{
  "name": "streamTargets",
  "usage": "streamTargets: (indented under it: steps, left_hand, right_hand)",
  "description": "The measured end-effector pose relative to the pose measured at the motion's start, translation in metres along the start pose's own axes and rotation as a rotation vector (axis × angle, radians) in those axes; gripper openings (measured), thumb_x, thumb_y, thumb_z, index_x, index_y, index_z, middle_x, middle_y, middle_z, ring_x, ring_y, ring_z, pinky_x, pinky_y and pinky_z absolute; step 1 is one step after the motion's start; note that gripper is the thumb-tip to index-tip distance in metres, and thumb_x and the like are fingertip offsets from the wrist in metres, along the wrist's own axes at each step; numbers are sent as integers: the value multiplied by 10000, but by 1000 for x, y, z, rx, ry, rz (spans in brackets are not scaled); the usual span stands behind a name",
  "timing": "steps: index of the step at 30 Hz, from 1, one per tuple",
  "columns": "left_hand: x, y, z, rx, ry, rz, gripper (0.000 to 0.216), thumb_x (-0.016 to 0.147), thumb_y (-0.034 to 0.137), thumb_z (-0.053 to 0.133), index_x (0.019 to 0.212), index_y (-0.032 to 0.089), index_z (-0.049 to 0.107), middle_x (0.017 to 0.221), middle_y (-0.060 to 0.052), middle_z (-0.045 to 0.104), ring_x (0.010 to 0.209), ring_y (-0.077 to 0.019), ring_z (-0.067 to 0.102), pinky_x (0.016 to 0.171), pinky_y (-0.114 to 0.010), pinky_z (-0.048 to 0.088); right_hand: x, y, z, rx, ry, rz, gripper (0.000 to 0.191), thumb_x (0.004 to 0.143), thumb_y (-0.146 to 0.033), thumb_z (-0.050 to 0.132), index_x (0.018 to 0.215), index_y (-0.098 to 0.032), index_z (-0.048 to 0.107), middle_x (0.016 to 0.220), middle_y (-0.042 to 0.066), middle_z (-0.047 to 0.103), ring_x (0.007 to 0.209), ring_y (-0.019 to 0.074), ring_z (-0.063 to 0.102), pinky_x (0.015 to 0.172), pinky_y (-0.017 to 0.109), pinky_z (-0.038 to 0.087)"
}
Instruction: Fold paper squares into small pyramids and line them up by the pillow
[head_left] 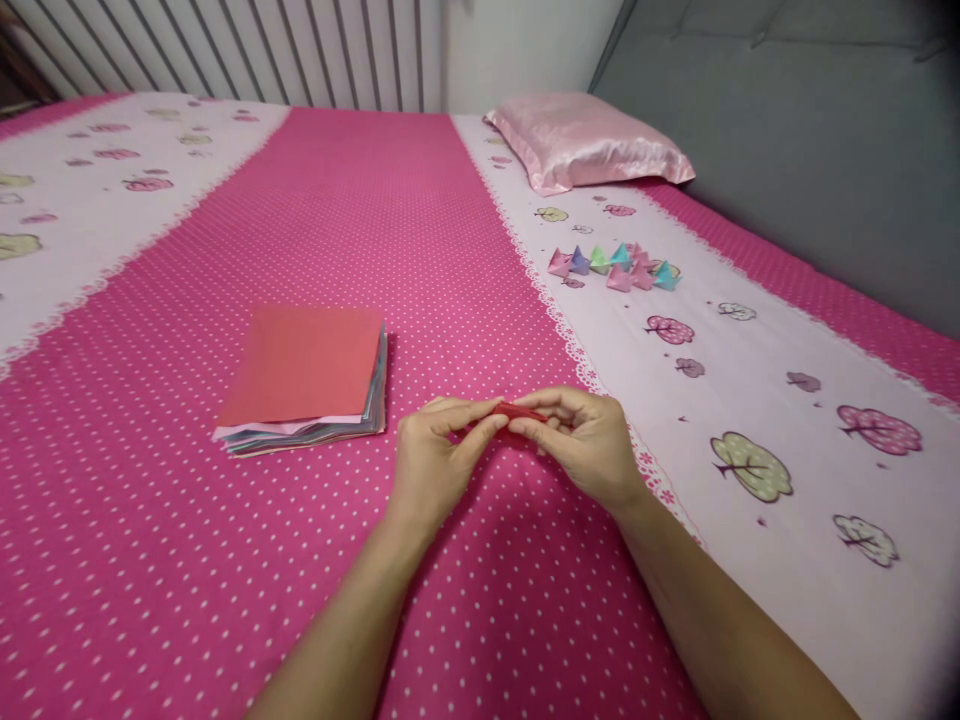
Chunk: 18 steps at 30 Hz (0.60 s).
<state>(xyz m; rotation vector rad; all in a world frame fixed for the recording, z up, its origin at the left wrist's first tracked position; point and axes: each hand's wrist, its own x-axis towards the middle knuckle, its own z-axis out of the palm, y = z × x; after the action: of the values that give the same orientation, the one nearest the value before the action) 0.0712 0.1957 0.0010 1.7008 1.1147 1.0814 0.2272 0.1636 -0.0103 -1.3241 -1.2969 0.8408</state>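
Note:
My left hand (435,455) and my right hand (581,440) meet over the pink dotted bed sheet (337,200). Both pinch a small folded red paper piece (517,413) between thumbs and fingertips; only its top edge shows. A stack of coloured square papers (307,380) with a red sheet on top lies just left of my hands. Further back on the right, several small folded paper shapes (615,266) in pink, blue and green sit in a cluster.
A pink satin pillow (585,140) lies at the head of the bed. A grey padded headboard (810,130) runs along the right side. White vertical blinds (225,50) stand behind the bed. The sheet's pale strip with tree prints (750,465) lies to the right.

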Motion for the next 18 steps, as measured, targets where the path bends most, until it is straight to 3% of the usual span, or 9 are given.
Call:
streamTargets:
  steps: [6,12,18]
  left_hand:
    - [2,2,-2,-199,-65,-138,119,702,244,696,801,194,739,767,-37,727,693,-161,654,686,-274,522]
    - [2,8,-4,-329,-35,-167,66,697,192,701,752,198,738,755,-19,730,708,-149,667,697,-239,528]
    - [1,5,-5,-379,-44,-182,93,697,210,712,785,201,739,780,-21,732,744,-143,671,713,-215,527]
  right_hand:
    - [-1,-1,2,40,-14,-4,216,661,-279,744,821,-183,635,653,0,673,540,96,596,502,203,486]
    - [1,-2,0,100,75,-57,162,644,-270,756,764,-192,678,667,2,686,558,115,620,526,231,521]
    - [3,-6,-3,129,80,-57,107,670,-229,739,773,-212,719,732,12,719,664,148,664,638,275,550]
